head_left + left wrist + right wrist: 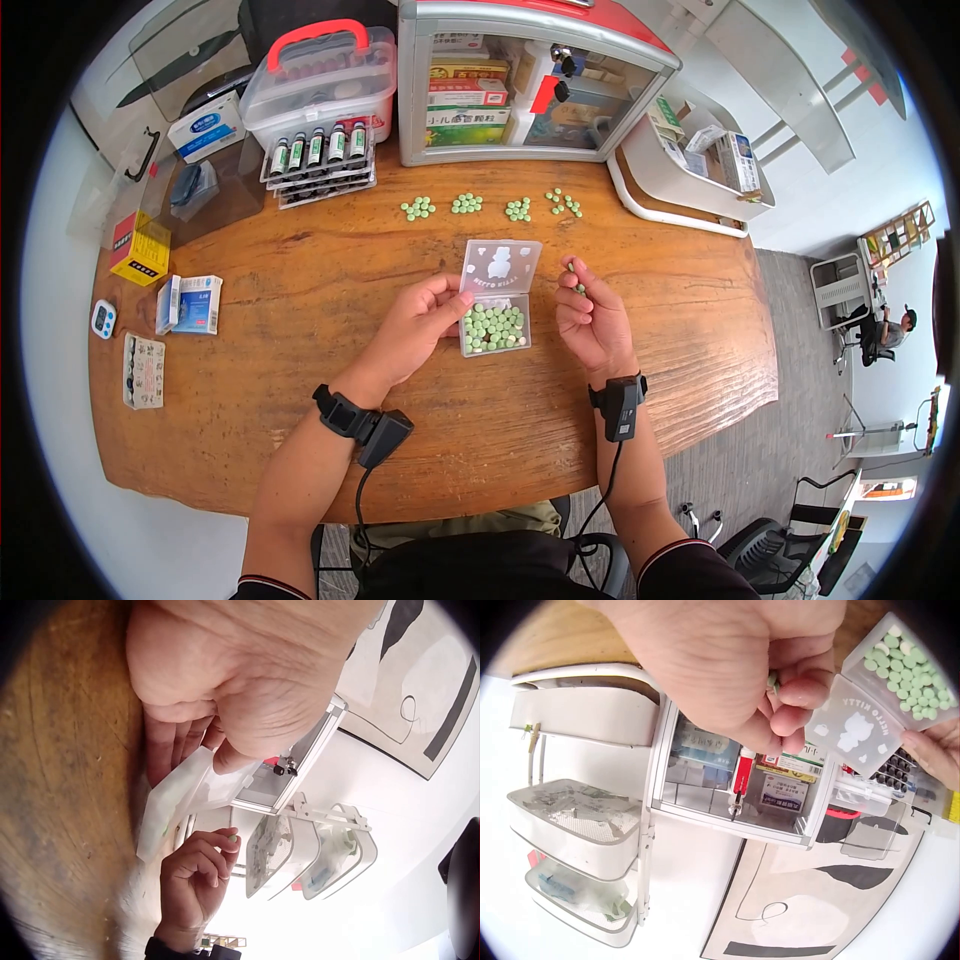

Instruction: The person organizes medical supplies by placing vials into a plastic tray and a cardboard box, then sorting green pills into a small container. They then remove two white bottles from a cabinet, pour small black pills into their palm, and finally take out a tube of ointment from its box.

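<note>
My left hand (415,322) grips the left side of a small clear plastic pill box (527,318), thumb at the hinge. Its lid (520,260), printed with a white cartoon figure, stands open. Many round green tablets (911,679) fill the box, a few of them paler. Just right of it, my right hand (594,322) is raised with green tablets (580,289) pinched at the thumb and curled fingers. In the right wrist view, the fingers partly hide the held tablet (773,681). Several small groups of green tablets (467,203) lie in a row beyond the box.
At the back stands a medicine cabinet (535,155) with a glass front. Left of it are a clear red-handled case (330,80) and stacked trays of vials (318,172). Medicine cartons (200,305) and a small timer (103,319) lie at the left edge. A white cart (650,165) stands back right.
</note>
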`<state>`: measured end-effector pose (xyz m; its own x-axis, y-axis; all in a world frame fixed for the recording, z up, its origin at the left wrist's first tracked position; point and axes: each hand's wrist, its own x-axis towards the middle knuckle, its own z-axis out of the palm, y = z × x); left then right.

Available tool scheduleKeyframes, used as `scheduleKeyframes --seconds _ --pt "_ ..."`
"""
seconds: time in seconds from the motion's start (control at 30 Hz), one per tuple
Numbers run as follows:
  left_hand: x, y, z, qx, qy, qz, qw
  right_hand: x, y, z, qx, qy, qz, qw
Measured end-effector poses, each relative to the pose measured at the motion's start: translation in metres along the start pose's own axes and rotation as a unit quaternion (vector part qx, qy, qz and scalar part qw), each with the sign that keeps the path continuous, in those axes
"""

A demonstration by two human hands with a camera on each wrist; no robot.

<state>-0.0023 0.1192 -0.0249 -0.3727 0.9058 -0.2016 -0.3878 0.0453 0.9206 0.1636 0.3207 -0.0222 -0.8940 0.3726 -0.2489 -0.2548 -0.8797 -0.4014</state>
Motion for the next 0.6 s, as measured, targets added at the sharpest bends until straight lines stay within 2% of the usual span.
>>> scheduleKeyframes --seconds 0.6 --pt "-0.0008 0.0002 0.0005 0.009 -0.007 0.007 1.0 -0.0003 0.001 -0.0003 -0.003 -0.005 0.003 1.0"
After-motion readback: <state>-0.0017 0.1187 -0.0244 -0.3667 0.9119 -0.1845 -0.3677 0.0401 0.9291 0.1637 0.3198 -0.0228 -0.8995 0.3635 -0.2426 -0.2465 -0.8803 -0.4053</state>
